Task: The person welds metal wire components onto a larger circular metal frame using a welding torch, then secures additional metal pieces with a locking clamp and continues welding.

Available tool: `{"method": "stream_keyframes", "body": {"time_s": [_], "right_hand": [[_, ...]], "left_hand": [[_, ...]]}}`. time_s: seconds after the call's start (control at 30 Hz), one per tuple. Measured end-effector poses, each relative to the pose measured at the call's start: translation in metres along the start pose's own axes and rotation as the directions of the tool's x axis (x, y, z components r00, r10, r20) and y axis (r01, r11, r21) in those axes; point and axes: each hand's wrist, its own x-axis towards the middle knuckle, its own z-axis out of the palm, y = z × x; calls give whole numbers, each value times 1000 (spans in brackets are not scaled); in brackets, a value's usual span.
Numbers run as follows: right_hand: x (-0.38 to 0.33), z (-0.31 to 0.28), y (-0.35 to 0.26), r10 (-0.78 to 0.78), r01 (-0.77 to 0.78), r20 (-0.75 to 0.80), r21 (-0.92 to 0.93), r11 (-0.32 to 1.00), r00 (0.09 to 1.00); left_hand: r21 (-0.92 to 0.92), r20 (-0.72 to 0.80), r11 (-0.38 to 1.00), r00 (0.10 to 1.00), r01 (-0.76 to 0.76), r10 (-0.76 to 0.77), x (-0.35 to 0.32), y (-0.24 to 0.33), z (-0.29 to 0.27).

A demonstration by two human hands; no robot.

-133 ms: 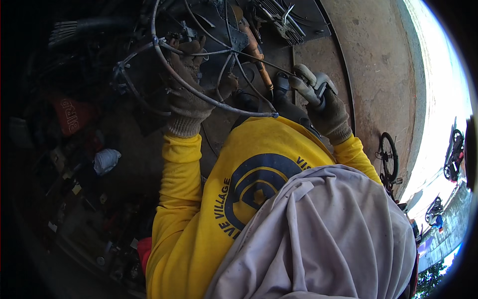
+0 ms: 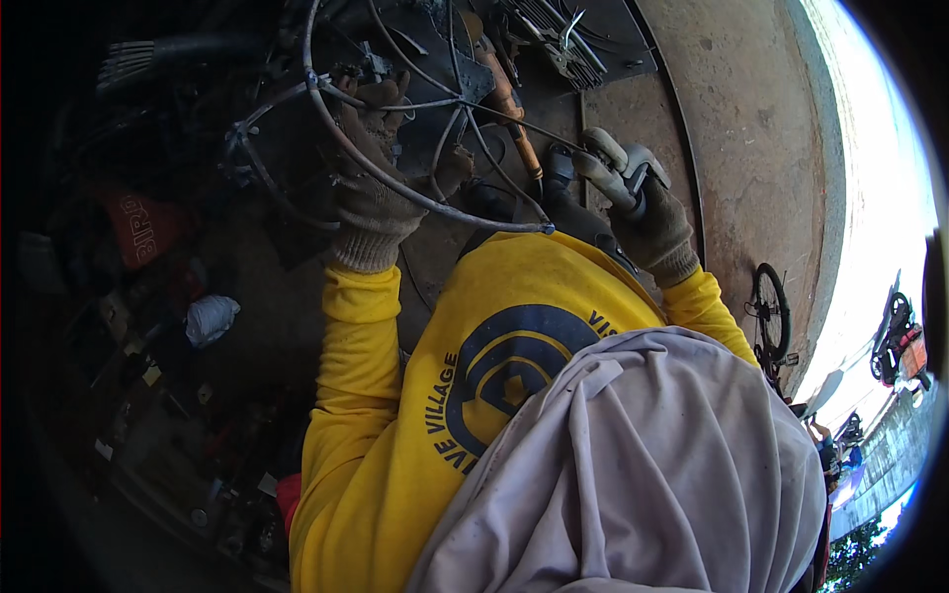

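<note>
A round metal frame (image 2: 343,143), made of a bent rod ring with curved spokes meeting at a hub, stands in front of me. My left hand (image 2: 378,188), in a dark knit work glove, is behind the ring with its fingers curled at a spoke and its thumb held out. The ring hides part of that hand. My right hand (image 2: 652,229), also gloved, grips a pale grey welding electrode holder (image 2: 618,170). From its jaws a thin welding rod (image 2: 534,127) reaches to the hub of the frame; whether the tip touches cannot be made out.
An orange-bodied power tool (image 2: 506,97) lies beyond the hub. Several metal pieces (image 2: 559,44) lie at the far edge of the dark work surface (image 2: 633,67). A red cloth-like item (image 2: 148,232) and a white bundle (image 2: 212,321) sit among dim clutter at left. A bicycle (image 2: 771,311) stands at right.
Both hands, the electrode holder and the frame look the same. Outside at the far right, a motorbike and people have shifted position.
</note>
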Motion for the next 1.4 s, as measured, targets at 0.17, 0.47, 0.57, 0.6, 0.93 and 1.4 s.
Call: {"method": "stream_keyframes", "body": {"time_s": [0.17,0.47,0.57,0.6,0.93,1.4], "right_hand": [[2,-1,-2,-22,22,2,14,1000,1000],[2,-4,-6,-18,18,17,5,1000,1000],[3,-4,-8,29,-30,14,9,1000,999],[3,-4,-9,15,-15,0,-3,1000,1000],[4,-11,-8,-58,59,16,-51,997,998],[2,-25,-22,-63,68,42,-141,988,997]], "left_hand": [[2,-16,1000,1000,7,-7,-6,-2,4],[-11,-14,1000,1000,8,-8,-5,-1,0],[14,17,1000,1000,-5,5,3,6,-5],[10,21,1000,1000,-4,4,3,5,-4],[-49,35,999,999,11,-9,2,4,-3],[-45,93,999,995,-24,29,1,5,-5]]}}
